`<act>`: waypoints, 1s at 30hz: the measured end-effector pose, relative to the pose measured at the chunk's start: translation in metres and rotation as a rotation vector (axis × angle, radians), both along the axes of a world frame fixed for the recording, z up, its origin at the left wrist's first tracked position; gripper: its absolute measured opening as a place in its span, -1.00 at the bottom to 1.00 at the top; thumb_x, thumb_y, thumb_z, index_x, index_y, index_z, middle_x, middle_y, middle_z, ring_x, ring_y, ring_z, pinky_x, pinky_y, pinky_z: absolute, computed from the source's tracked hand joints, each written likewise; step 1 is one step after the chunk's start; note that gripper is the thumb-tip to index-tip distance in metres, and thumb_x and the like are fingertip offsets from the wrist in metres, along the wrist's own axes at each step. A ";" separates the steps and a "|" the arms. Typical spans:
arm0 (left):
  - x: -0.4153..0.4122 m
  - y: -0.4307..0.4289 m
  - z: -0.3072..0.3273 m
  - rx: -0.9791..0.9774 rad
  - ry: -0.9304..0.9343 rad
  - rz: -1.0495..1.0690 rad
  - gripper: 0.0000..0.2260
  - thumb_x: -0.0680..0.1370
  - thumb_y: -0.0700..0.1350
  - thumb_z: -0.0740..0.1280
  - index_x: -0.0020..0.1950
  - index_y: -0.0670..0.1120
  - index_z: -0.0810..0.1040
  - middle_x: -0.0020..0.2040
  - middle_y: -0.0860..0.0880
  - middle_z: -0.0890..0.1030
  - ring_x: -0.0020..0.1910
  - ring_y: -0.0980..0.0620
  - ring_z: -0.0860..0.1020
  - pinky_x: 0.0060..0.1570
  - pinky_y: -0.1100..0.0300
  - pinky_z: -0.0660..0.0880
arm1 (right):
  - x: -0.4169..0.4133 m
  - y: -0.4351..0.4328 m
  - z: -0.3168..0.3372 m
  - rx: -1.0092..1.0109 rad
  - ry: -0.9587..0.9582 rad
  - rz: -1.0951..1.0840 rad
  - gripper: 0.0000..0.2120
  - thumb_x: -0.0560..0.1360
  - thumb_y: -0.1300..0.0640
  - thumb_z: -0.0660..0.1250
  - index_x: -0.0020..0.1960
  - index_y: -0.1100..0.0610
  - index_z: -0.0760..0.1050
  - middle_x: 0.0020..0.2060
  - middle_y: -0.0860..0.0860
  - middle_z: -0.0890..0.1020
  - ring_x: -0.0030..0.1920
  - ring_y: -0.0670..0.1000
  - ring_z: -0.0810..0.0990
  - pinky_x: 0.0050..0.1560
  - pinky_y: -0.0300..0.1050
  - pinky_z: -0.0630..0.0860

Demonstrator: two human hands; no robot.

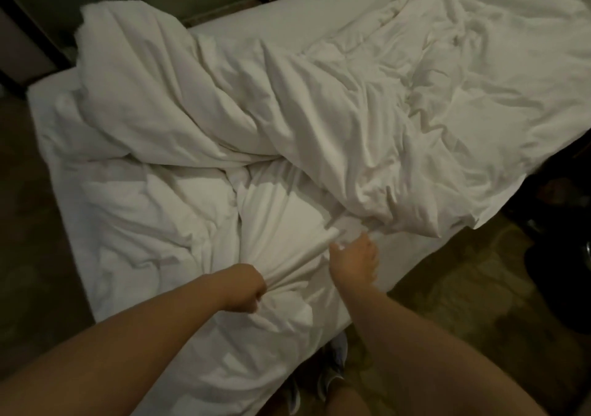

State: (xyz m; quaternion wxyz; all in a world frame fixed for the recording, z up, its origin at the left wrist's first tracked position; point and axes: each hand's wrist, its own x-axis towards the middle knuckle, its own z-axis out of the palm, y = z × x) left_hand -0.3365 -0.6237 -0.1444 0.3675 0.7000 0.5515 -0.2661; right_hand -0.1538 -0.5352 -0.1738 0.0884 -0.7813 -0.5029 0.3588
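Observation:
A white duvet (243, 121) lies crumpled in thick folds across a bed with a white sheet (319, 12). My left hand (244, 289) is a closed fist gripping a bunch of the white fabric near the bed's near corner, pulling creases toward it. My right hand (356, 259) pinches a fold of the same fabric just to the right, near the edge where the duvet hangs over the mattress side. Both forearms reach in from the bottom of the view.
The bed's near corner points toward me. Dark patterned floor (447, 303) runs along the right side, with dark objects (559, 255) at the far right. Dark furniture (28, 41) stands behind the bed at upper left. My legs and shorts (332, 377) show below.

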 end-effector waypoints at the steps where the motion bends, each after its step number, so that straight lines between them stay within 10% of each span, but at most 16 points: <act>1: 0.001 0.000 0.001 0.012 -0.006 -0.017 -0.77 0.54 -0.13 0.26 0.14 -0.19 0.55 0.11 -0.15 0.57 0.10 -0.11 0.50 0.06 0.13 0.38 | -0.009 -0.011 -0.010 -0.137 0.171 -0.139 -0.26 0.48 -0.13 0.35 0.50 0.15 0.12 0.43 0.14 0.31 0.37 0.18 0.34 0.34 0.07 0.30; 4: 0.006 -0.002 0.002 0.060 -0.047 -0.049 -0.79 0.55 -0.14 0.25 0.11 -0.20 0.55 0.08 -0.16 0.57 0.08 -0.13 0.50 0.01 0.13 0.37 | -0.033 -0.023 -0.014 -0.477 0.706 -0.404 -0.38 0.47 -0.25 0.32 0.33 0.15 0.35 0.22 0.13 0.52 0.19 0.16 0.52 0.20 0.05 0.48; 7: 0.011 0.000 0.009 0.099 -0.109 -0.033 -0.82 0.54 -0.13 0.28 0.07 -0.18 0.55 0.01 -0.13 0.58 0.02 -0.09 0.51 -0.06 0.18 0.34 | -0.036 -0.018 0.000 -0.418 0.926 -0.471 -0.63 0.55 0.07 0.33 0.26 0.27 0.45 0.02 0.14 0.61 0.05 0.12 0.59 0.02 -0.04 0.57; 17: 0.036 -0.004 0.078 0.200 -0.184 -0.198 -0.83 0.53 -0.10 0.29 0.05 -0.12 0.59 -0.04 -0.06 0.60 -0.14 0.07 0.43 -0.14 0.26 0.26 | -0.018 -0.057 0.056 0.155 0.791 -0.609 -0.74 0.50 0.31 0.21 0.18 0.26 0.44 -0.04 0.11 0.57 -0.05 0.11 0.55 0.00 0.01 0.51; 22: 0.053 -0.046 0.025 0.105 0.073 -0.409 -0.75 0.63 -0.17 0.12 0.15 -0.20 0.54 0.12 -0.16 0.55 0.09 -0.09 0.50 0.09 0.18 0.36 | 0.000 -0.113 0.008 -0.142 0.440 -0.284 -0.73 0.60 0.23 0.07 0.25 0.24 0.38 0.15 0.20 0.54 0.02 0.14 0.51 0.14 0.02 0.49; 30: 0.069 -0.082 -0.009 0.358 0.063 -0.066 -0.59 0.65 -0.12 0.04 0.51 0.05 0.18 0.27 -0.13 0.38 0.16 -0.14 0.45 0.08 0.06 0.38 | 0.021 -0.136 0.021 -0.243 0.231 0.118 -0.60 0.61 0.18 0.09 0.44 0.15 0.20 0.25 0.14 0.48 0.20 0.15 0.49 0.20 -0.01 0.45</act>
